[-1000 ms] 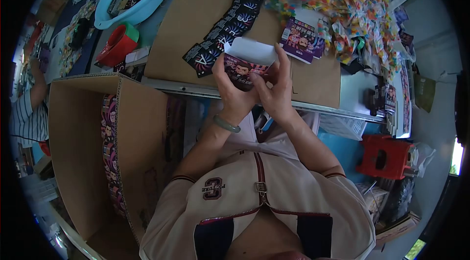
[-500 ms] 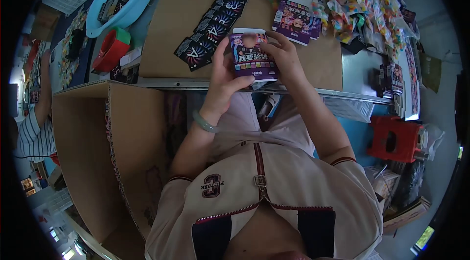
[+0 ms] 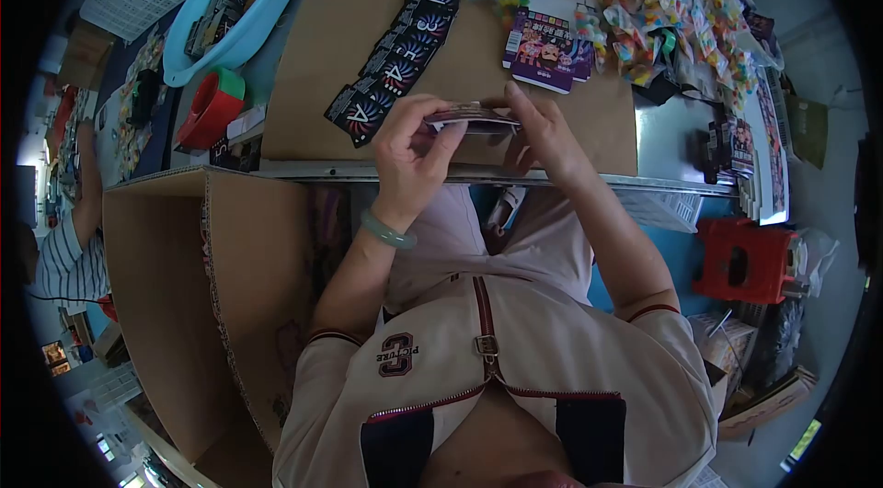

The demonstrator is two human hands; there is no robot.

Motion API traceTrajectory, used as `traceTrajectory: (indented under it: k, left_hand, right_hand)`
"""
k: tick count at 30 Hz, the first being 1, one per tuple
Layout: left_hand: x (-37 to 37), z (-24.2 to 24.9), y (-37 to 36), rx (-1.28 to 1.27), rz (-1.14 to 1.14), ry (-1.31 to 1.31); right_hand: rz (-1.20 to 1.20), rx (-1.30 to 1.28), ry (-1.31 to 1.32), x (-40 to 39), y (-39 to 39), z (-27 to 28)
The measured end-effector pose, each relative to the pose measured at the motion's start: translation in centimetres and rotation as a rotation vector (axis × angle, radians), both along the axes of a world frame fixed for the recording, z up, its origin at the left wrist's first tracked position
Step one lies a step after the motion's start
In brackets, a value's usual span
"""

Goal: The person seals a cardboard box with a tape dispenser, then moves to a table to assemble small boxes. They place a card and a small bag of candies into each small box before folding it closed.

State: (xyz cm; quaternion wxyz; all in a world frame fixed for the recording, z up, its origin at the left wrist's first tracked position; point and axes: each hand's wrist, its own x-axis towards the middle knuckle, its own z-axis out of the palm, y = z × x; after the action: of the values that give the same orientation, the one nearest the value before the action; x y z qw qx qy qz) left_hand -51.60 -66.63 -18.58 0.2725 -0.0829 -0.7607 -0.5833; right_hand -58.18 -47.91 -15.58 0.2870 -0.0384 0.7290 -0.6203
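Just above the table's front edge, a purple printed card box (image 3: 471, 114) is held tilted, so I see mostly its narrow open end. My left hand (image 3: 411, 149) pinches its left side between thumb and fingers. At the right end, my right hand (image 3: 549, 137) has its thumb near the top and fingers curled underneath. Farther back lies a fanned row of black playing-card packs (image 3: 405, 51) with numbers and letters. To the right are several similar purple boxes (image 3: 543, 51), lying in an overlapping pile.
Cardboard (image 3: 313, 56) covers the tabletop. Candy-filled clear packets (image 3: 635, 0) heap at the back right. A blue basin (image 3: 267, 14) holds black packs, near a red tape roll (image 3: 207, 115). A large open carton (image 3: 156, 304) stands at left; a person's striped sleeve (image 3: 69, 258) shows beyond.
The purple box has tipped from its printed face showing to nearly edge-on. My right hand has shifted from its top to its right end, and my left hand's grip has turned.
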Motion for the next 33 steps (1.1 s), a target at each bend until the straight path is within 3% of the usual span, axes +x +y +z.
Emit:
traceTrajectory:
  k: [2,3,4,6,8,9,11,12,14,16,18,22,27,29,33]
  left_hand:
    - [-0.9,-1.6,0.2,0.317,0.047,-0.217]
    - [-1.1,-1.9,0.1,0.316,0.048,-0.205]
    - [-1.1,-1.4,0.1,0.323,0.050,-0.254]
    - [-1.2,-0.8,0.1,0.330,0.056,-0.305]
    - [-2.2,-0.1,-0.3,0.327,-0.002,-0.427]
    - [-2.7,0.1,-0.2,0.321,-0.005,-0.417]
    - [-4.0,0.2,0.1,0.450,0.047,-0.341]
    - [-4.4,0.0,0.2,0.445,0.047,-0.324]
    - [-4.4,-0.4,0.6,0.206,0.274,-0.003]
    - [-4.3,-0.8,0.5,0.222,0.249,0.100]
    - [-4.6,-2.0,0.2,-0.093,0.316,0.256]
    - [-4.2,-1.8,0.0,-0.107,0.281,0.090]
    - [-5.0,-1.0,-1.1,-0.210,0.264,0.189]
    - [-5.6,-1.4,-1.9,-0.237,0.241,0.217]
    - [-6.1,-1.8,-3.7,0.030,-0.022,0.015]
  right_hand:
    - [0.096,0.276,0.291,-0.3,0.3,-1.2]
    - [0.125,0.422,0.433,-0.4,0.5,-1.9]
    - [0.008,0.303,0.792,-0.4,0.2,-1.9]
    - [-0.111,0.166,1.142,-0.4,-0.8,-1.7]
    - [-0.153,-0.112,1.026,-1.1,-2.4,-0.8]
    - [-0.157,-0.117,1.036,-1.8,-2.5,-1.2]
    - [-0.011,-0.128,0.688,-3.5,-3.0,-2.5]
    - [-0.009,-0.134,0.704,-3.9,-3.0,-2.6]
    - [-0.002,-0.084,0.622,-4.1,-3.1,-2.5]
    - [-0.061,-0.116,0.664,-3.9,-3.4,-2.6]
    - [-0.119,-0.141,0.696,-4.0,-3.4,-2.9]
    - [-0.065,-0.164,0.859,-4.2,-2.8,-3.4]
    - [0.003,-0.213,0.957,-4.2,-2.8,-2.8]
    - [0.036,-0.218,0.746,-4.8,-2.3,-2.8]
    - [0.096,-0.262,0.614,-5.7,-1.8,-3.4]
